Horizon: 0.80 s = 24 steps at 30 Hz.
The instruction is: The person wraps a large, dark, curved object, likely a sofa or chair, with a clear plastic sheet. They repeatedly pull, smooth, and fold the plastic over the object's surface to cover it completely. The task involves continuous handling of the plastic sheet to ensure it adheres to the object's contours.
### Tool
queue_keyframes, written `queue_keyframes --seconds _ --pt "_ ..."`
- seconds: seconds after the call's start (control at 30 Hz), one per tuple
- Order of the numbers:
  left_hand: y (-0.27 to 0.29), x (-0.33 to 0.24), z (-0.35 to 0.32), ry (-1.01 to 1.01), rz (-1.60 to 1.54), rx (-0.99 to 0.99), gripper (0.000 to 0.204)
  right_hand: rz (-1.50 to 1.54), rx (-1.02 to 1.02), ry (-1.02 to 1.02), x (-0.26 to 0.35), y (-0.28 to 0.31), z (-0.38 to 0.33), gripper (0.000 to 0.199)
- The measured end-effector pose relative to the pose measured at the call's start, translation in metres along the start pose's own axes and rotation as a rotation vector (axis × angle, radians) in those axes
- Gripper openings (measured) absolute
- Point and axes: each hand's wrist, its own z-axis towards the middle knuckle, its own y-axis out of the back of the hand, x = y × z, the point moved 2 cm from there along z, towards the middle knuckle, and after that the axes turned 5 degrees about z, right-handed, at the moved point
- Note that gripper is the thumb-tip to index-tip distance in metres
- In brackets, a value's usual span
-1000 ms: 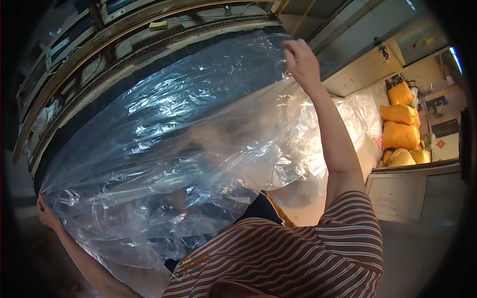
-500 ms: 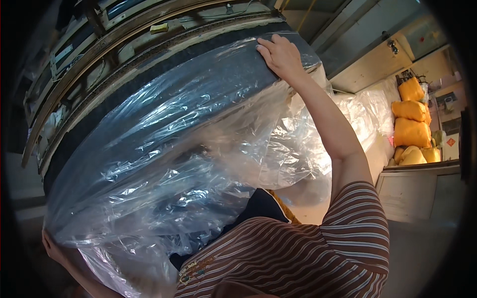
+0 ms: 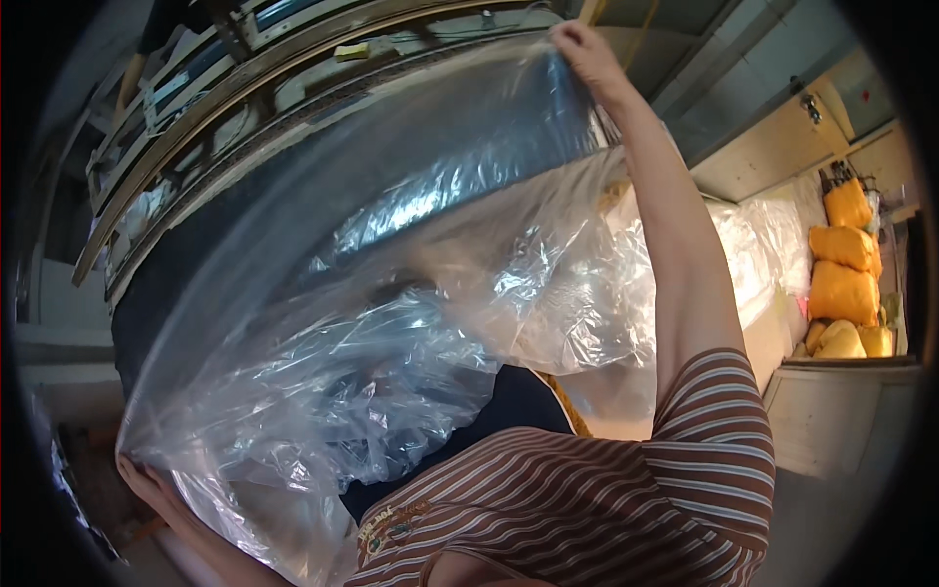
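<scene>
A wide sheet of clear plastic film is stretched between my two hands, over the dark surface of a long machine. At the far end my right hand is closed on the film's upper corner, lifted over the dark surface's far edge. At the lower left my left hand grips the film's other corner, with its fingers partly hidden. Between them the film's edge runs in a long bowed line. Crumpled folds of film hang close against my body, over a dark apron.
Behind the dark surface run the machine's long rails, with a small yellow block on them. More bunched plastic lies to the right. Yellow-orange bundles are stacked on a pale cabinet at far right.
My right hand has gone from lying spread on the film to gripping its corner, raised farther away. The film's far edge has lifted, baring more dark surface. The left hand keeps its grip.
</scene>
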Motion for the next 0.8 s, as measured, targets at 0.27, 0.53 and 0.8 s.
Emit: queue_keyframes --seconds 0.27,0.53,0.8 --pt "-0.172 -0.054 0.106 -0.195 -0.063 -0.087 0.04 -0.579 -0.453 -0.08 -0.054 -0.021 0.018 0.02" --pt "-0.278 -0.058 0.175 -0.172 -0.11 0.022 0.041 -0.342 -0.365 0.015 -0.066 -0.01 0.038 0.024" --pt "-0.304 -0.074 0.211 -0.164 -0.238 0.141 0.042 -0.507 -0.385 -0.024 -0.06 -0.021 0.048 0.026"
